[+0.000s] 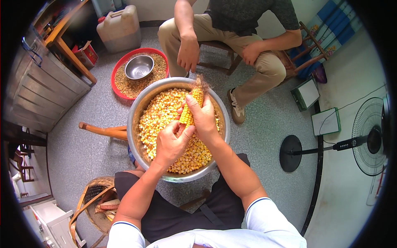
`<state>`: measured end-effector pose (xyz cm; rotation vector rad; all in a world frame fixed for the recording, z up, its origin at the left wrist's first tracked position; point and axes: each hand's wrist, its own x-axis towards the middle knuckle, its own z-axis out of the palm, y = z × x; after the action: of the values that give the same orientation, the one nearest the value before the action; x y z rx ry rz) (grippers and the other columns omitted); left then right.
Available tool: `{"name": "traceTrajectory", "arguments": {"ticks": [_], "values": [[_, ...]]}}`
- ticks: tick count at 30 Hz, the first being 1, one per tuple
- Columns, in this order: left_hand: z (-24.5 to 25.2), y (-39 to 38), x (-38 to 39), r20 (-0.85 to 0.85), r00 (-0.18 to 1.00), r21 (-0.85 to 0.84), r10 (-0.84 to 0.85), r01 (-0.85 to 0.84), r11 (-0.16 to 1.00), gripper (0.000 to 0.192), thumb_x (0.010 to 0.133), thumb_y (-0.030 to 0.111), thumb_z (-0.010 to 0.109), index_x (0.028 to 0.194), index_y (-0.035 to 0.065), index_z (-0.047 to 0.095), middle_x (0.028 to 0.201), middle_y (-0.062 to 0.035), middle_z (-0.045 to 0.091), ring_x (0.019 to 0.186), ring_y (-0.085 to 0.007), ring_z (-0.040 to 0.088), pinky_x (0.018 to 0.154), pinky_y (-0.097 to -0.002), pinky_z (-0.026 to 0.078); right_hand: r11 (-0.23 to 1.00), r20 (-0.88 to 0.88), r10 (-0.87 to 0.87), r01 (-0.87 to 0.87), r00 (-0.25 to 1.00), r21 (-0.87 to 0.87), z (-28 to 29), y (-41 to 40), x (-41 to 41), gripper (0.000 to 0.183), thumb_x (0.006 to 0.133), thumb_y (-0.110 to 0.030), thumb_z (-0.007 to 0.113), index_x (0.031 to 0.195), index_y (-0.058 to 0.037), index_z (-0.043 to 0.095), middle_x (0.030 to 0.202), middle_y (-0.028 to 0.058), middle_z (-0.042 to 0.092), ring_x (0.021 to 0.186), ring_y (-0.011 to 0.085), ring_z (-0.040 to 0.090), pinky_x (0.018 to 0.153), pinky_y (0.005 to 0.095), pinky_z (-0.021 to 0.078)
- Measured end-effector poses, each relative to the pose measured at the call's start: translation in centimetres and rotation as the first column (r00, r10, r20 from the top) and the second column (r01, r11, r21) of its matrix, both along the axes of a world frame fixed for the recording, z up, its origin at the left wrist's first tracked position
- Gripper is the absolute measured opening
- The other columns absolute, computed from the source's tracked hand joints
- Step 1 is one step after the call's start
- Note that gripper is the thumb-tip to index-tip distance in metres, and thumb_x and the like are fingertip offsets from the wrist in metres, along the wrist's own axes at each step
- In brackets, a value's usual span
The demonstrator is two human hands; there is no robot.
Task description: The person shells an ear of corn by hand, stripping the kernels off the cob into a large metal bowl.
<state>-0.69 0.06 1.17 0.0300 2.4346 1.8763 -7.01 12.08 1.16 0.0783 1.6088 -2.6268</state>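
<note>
An ear of dried yellow corn (197,96) is held over a large metal basin (133,124), its silk tuft pointing away from me. My right hand (203,116) wraps the ear's middle from the right, thumb lying along the kernels. At the near end, where some bare reddish cob shows, my left hand (173,141) grips with thumb and fingers. Loose yellow and whitish corn kernels (161,108) fill much of the basin below both hands.
A seated person (235,28) faces me beyond the basin. At the far left, a red tray (113,74) of grain holds a steel bowl (139,67). A wicker basket (96,217) with cobs stands near my left leg, and a fan (290,153) stands right.
</note>
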Motion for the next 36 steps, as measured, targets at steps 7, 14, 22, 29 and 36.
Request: {"name": "traceTrajectory", "arguments": {"ticks": [7,14,22,29,36], "values": [[-1.8,-0.3,-0.3,0.011,1.0,0.188,0.025,-0.027,0.982,0.034,0.1,0.03,0.063,0.09,-0.0031,0.065,0.075,-0.0045,0.064,0.07,-0.0108,0.055,0.064,-0.0308,0.046,0.999,-0.037,-0.03,0.031,0.999,0.023,0.0,-0.2,0.0,0.026,0.099,-0.019,0.062,0.116,-0.006,0.047,0.089,0.0052,0.059,0.07,0.0137,0.065,0.06,0.0281,0.0583],[-1.6,-0.6,-0.3,-0.014,1.0,0.198,-0.002,0.005,0.98,0.031,0.104,0.026,0.054,0.096,-0.0016,0.065,0.077,-0.0032,0.061,0.074,-0.0098,0.053,0.068,-0.0286,0.045,0.996,0.016,-0.009,0.01,1.0,-0.083,0.5,0.2,-0.1,0.024,0.099,-0.02,0.061,0.114,-0.0065,0.048,0.088,0.0055,0.059,0.069,0.0138,0.064,0.06,0.0297,0.0579],[-0.5,-0.5,-0.2,0.043,0.998,0.142,-0.034,0.028,0.989,0.033,0.103,0.031,0.057,0.097,-0.001,0.065,0.077,-0.0022,0.062,0.071,-0.0092,0.053,0.063,-0.0276,0.044,0.993,0.048,-0.051,0.056,0.998,-0.099,-0.2,0.2,-0.4,0.022,0.1,-0.02,0.06,0.111,-0.0064,0.048,0.088,0.0052,0.058,0.069,0.0142,0.064,0.06,0.0306,0.0578],[-1.1,-0.3,-0.4,-0.053,0.999,0.145,-0.005,0.013,0.989,0.032,0.104,0.028,0.055,0.093,-0.0015,0.062,0.069,-0.0033,0.056,0.065,-0.0108,0.049,0.059,-0.0308,0.042,0.992,0.047,-0.019,0.025,0.999,-0.127,0.1,0.4,-0.3,0.029,0.099,-0.021,0.063,0.118,-0.0048,0.049,0.089,0.0041,0.059,0.07,0.0117,0.063,0.06,0.0268,0.0565],[-2.1,-0.6,-0.5,-0.052,0.997,0.251,0.056,-0.041,0.967,0.033,0.103,0.027,0.055,0.092,-0.0024,0.062,0.069,-0.005,0.057,0.065,-0.012,0.052,0.061,-0.0309,0.043,0.993,0.095,0.007,0.005,0.995,-0.122,-0.3,0.4,-0.5,0.032,0.099,-0.019,0.062,0.122,-0.003,0.047,0.091,0.005,0.059,0.073,0.0129,0.064,0.061,0.0276,0.0571]]}}
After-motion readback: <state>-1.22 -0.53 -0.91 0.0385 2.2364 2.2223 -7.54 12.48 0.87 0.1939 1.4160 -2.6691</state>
